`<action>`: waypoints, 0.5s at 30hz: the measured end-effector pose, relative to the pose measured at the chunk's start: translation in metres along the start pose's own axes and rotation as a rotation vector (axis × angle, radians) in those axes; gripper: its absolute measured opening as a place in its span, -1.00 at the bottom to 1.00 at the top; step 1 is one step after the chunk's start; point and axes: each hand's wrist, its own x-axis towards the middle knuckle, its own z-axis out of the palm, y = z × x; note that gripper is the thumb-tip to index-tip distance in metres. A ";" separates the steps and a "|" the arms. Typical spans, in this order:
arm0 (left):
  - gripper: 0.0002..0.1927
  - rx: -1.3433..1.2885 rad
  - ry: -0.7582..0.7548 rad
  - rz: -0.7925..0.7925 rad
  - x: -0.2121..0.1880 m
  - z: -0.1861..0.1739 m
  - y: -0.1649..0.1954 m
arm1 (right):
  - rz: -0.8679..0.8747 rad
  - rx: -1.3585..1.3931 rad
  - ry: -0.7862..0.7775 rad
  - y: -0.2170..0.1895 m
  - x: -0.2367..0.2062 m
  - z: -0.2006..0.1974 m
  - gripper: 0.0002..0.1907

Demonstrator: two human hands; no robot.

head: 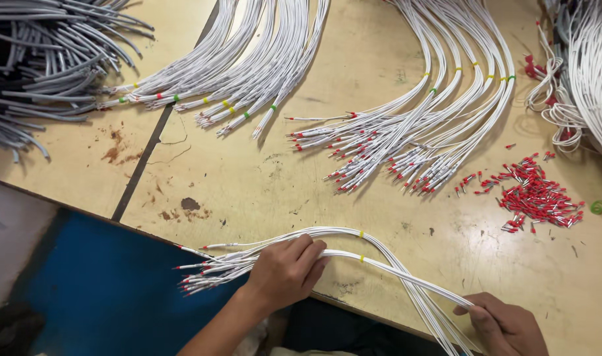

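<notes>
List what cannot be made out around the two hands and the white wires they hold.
- Head view: the right hand is cut off by the bottom edge.
- The white wires run off the bottom edge, so their far ends are unseen.
- The left hand covers part of the wires, hiding its grip.
- The red tips piled on the table are too small to count.

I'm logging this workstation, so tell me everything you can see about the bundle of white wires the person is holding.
The bundle of white wires is thin, plastic-looking, bound by small yellow bands. It arches along the near edge of the table. Its red-tipped ends fan out leftward past the edge. The left hand grips it near those ends; the right hand pinches it further along.
</notes>
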 end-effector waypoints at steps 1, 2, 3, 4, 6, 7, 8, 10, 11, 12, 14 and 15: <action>-0.80 -0.001 0.009 -0.001 0.001 0.000 0.001 | 0.007 -0.001 -0.001 -0.002 0.000 -0.001 -0.70; -0.80 -0.002 0.016 0.000 0.003 -0.001 0.002 | 0.015 0.000 -0.001 -0.004 0.000 -0.002 -0.70; -0.80 -0.003 0.021 0.001 0.004 -0.001 0.003 | 0.026 -0.003 -0.002 -0.006 0.000 -0.003 -0.70; -0.80 -0.013 0.024 0.000 0.004 -0.002 0.004 | 0.037 -0.005 -0.002 -0.007 0.000 -0.003 -0.70; -0.78 -0.032 0.029 -0.002 0.001 -0.002 0.004 | 0.057 0.002 0.004 -0.008 -0.002 -0.001 -0.70; -0.77 -0.031 0.044 0.017 -0.003 -0.001 0.004 | 0.065 0.010 0.008 -0.007 -0.003 0.000 -0.69; -0.75 -0.029 0.061 0.038 -0.009 0.000 0.004 | 0.071 0.016 0.013 -0.006 -0.003 0.001 -0.69; -0.79 -0.041 0.084 0.112 -0.024 0.007 0.005 | 0.136 0.073 0.004 -0.001 -0.003 -0.005 -0.69; -0.84 -0.055 0.087 0.159 -0.038 0.012 0.009 | 0.172 0.101 -0.005 0.002 -0.003 -0.012 -0.69; -0.87 -0.069 0.088 0.210 -0.051 0.019 0.014 | 0.040 0.091 -0.095 0.006 -0.002 -0.023 -0.71; -0.87 -0.242 0.007 0.331 -0.078 0.038 0.027 | -0.223 0.070 -0.270 0.016 0.000 -0.051 -0.74; -0.87 -0.326 -0.030 0.391 -0.088 0.050 0.033 | -0.211 0.075 -0.400 0.022 0.000 -0.066 -0.74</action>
